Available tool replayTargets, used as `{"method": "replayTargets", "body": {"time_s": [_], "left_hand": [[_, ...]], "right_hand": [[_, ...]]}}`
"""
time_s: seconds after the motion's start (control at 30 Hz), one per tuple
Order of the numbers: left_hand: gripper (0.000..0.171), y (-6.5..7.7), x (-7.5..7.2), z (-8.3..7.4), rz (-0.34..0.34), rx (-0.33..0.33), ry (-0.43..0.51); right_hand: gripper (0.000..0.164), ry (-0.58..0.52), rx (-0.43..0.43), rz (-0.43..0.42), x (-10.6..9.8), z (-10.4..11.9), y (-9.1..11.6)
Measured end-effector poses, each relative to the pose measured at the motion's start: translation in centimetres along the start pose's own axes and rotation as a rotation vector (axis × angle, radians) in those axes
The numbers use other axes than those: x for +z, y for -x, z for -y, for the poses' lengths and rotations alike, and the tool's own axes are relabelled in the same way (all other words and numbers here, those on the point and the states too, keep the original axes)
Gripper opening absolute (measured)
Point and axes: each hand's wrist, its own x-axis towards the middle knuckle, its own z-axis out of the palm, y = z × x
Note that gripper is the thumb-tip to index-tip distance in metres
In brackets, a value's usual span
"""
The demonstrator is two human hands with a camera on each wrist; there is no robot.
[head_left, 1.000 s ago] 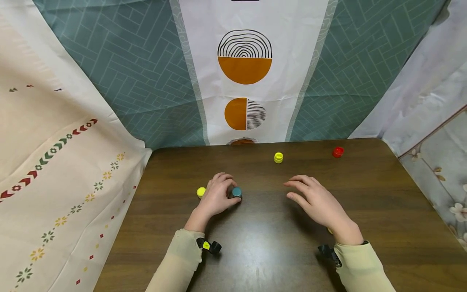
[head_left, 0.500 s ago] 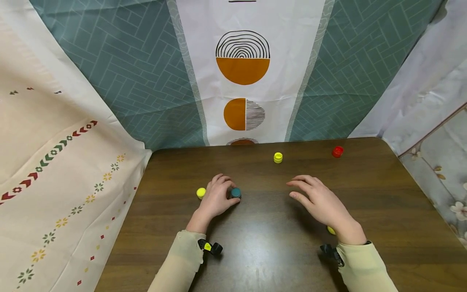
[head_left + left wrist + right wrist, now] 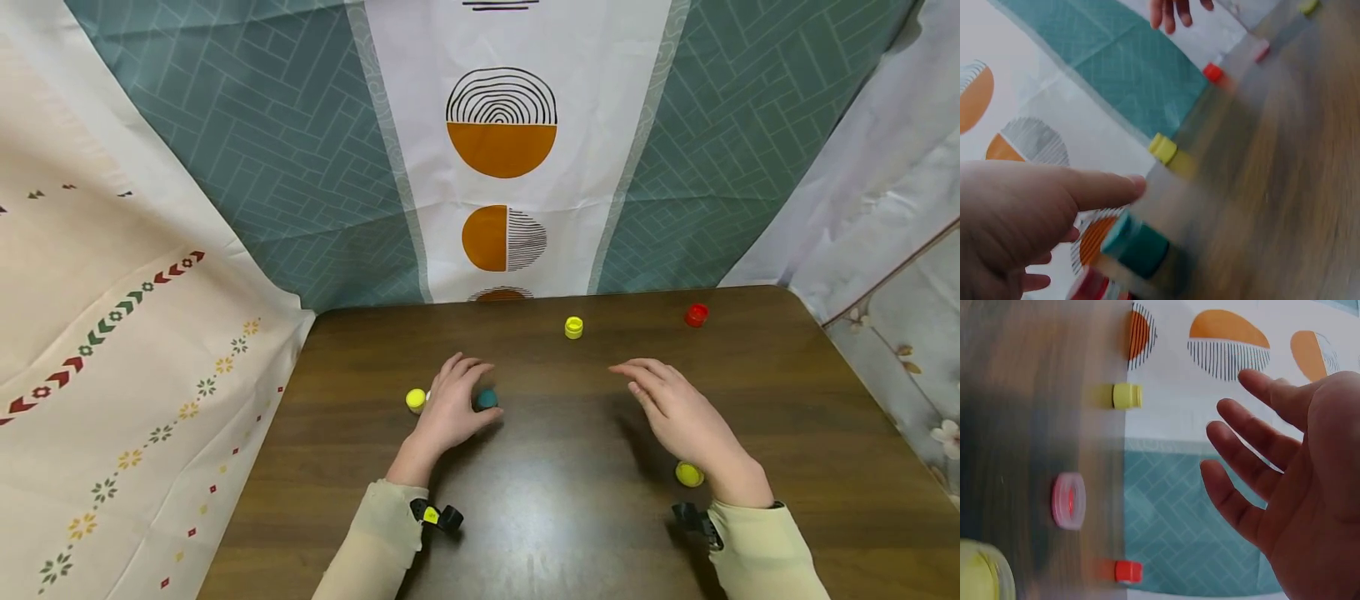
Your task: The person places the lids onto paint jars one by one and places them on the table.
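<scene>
My left hand (image 3: 453, 410) is beside a small teal tub (image 3: 487, 399), thumb and fingers spread apart around it. In the left wrist view, the teal tub (image 3: 1135, 245) stands on the table with a visible gap from the thumb. A red and white piece (image 3: 1094, 286) is partly hidden below the hand there. Left of that hand sits a yellow-topped tub (image 3: 415, 400). My right hand (image 3: 678, 417) hovers over the table with its fingers extended, holding nothing. A yellow lid-like piece (image 3: 689, 474) lies near its wrist.
Toward the back edge of the brown table (image 3: 540, 500) stand a yellow tub (image 3: 573, 327) and a red tub (image 3: 697, 315). A pink round piece (image 3: 1069, 501) shows in the right wrist view. Patterned cloth (image 3: 322, 167) hangs behind.
My left thumb and fingers have spread away from the teal tub, which stays in place. My right hand has drifted right, uncovering more of the yellow lid-like piece.
</scene>
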Motion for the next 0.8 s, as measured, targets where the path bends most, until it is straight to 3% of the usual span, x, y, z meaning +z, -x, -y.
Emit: {"method": "replayTargets", "body": {"time_s": [0.2,0.33,0.43,0.57,0.67,0.8], "left_hand": [[0.071,-1.6,0.9,-2.6,-0.085,0.016,0.225],[0.069,-3.3,2.2,-4.5,-0.102,-0.018,0.352],[0.068,-5.0,3.6,-5.9,-0.094,-0.09,0.428],[0.064,-7.9,5.9,-7.0,-0.089,-0.234,0.536],[0.06,-10.2,7.7,-7.2,-0.115,-0.33,0.533],[0.058,-12.7,9.6,-7.2,-0.158,-0.404,0.397]], "right_hand": [[0.042,-0.01,0.074,-0.02,-1.2,-1.4,0.6],[0.044,-0.008,0.096,-0.02,-1.7,-2.2,1.1],[0.042,-0.003,0.106,-0.016,-1.8,-2.7,1.5],[0.04,0.004,0.11,-0.009,-1.9,-3.0,1.9],[0.038,0.007,0.113,0.0,-1.9,-3.2,2.0],[0.038,0.006,0.114,0.018,-1.7,-3.1,2.0]]}}
